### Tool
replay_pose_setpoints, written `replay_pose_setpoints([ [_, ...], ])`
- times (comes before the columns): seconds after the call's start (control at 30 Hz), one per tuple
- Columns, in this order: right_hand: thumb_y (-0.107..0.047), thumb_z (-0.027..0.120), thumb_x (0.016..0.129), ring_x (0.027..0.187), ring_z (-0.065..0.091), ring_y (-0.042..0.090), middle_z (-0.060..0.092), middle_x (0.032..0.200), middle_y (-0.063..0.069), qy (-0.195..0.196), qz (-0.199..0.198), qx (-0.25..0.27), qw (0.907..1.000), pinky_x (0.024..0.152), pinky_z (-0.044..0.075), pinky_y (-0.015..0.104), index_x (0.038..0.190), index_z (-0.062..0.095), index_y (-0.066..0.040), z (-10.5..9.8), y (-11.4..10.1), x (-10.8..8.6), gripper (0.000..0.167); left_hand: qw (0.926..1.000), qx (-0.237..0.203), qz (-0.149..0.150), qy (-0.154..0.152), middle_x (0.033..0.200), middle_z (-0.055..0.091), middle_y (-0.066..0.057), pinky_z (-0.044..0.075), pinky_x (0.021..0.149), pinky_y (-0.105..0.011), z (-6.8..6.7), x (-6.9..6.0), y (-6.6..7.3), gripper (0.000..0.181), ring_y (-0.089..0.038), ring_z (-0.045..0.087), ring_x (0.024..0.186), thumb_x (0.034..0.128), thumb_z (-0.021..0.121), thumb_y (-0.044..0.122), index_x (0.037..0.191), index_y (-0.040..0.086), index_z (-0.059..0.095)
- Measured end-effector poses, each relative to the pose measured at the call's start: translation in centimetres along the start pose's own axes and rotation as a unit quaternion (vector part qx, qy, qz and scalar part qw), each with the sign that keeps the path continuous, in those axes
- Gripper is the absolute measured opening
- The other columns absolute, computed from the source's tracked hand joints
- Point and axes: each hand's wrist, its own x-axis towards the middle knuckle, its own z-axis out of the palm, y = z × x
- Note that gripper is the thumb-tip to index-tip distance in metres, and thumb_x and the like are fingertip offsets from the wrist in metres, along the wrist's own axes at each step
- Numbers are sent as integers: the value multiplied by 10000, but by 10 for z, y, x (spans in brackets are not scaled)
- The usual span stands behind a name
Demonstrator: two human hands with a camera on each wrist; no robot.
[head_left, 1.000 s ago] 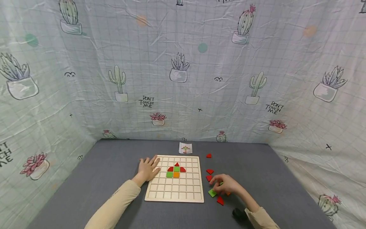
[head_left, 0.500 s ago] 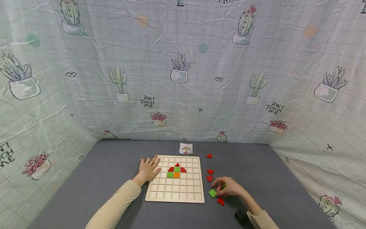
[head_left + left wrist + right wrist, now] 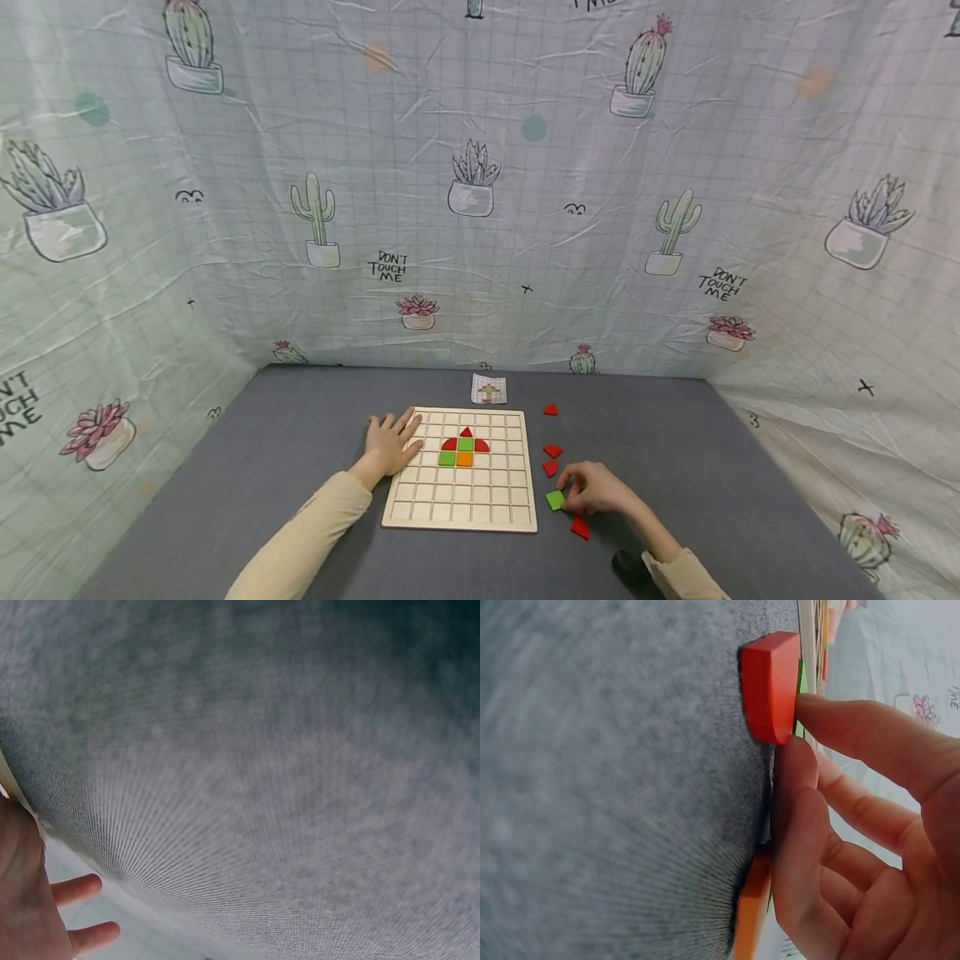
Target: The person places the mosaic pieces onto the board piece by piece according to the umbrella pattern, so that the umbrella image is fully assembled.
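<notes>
My left hand (image 3: 388,446) lies with spread fingers on the left edge of the wooden grid board (image 3: 465,493); in the left wrist view, two fingers of that hand (image 3: 34,900) show straight. On the board sit red, green and orange pieces, among them an orange square (image 3: 464,459). To the right of the board, my right hand (image 3: 597,489) pinches the edge of a loose green square (image 3: 554,500) at the table. In the right wrist view the hand (image 3: 870,825) is beside a red piece (image 3: 771,686), with an orange piece (image 3: 751,907) below; the fingers partly hide the green one.
A small printed card (image 3: 489,389) lies behind the board. Red pieces (image 3: 552,451) lie right of the board, one more (image 3: 580,527) in front of the right hand. A black object (image 3: 628,567) is by the right sleeve. A patterned cloth hangs behind the grey table (image 3: 315,408).
My right hand has shifted slightly over the loose pieces, and its fingers have come to the green square, which has moved a little away from me. The left hand has stayed on the board.
</notes>
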Motion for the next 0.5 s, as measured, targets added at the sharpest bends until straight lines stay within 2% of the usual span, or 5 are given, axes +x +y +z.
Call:
replay_pose_setpoints([
  [0.23,-84,699,734,463,500,95,609,627,22,189,6,-171,9997,406,403,253,873,624,-47,-1,-1,1,162,10000,-15,24,-7,1447,316,-1,336,913,-549,-1,-1,0,539,-299,413,1193,929,328,488,1391,209,335],
  [0.5,-18,687,708,493,491,101,607,653,49,35,-83,-119,9999,414,390,242,899,616,-24,-4,-2,-2,204,10000,25,2,3,1448,315,3,338,914,-543,-2,-1,1,539,-296,414,1191,928,331,487,1391,212,335],
])
